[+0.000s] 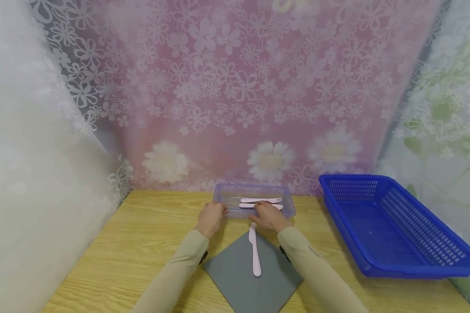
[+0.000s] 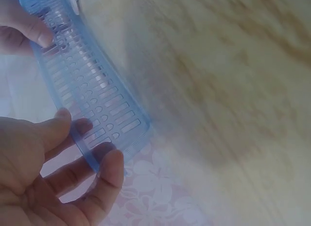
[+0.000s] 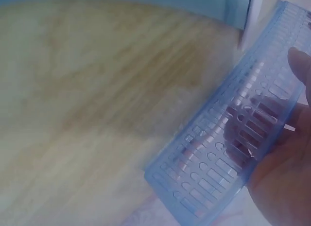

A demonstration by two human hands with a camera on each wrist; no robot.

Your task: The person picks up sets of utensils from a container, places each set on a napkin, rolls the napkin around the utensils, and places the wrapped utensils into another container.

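A small translucent bluish plastic basket with slotted walls stands at the back of the table. Inside lie a pale pink fork and another pale pink utensil, partly covered by the right hand. My left hand grips the basket's left end, fingers curled at the corner in the left wrist view. The right hand holds the front wall; its fingers show through the slots from inside. A pale pink knife lies on a folded dark grey napkin between the forearms.
A large blue plastic basket stands on the right side of the wood-grain table. Flowered curtain hangs directly behind the table, with pale sheets at both sides.
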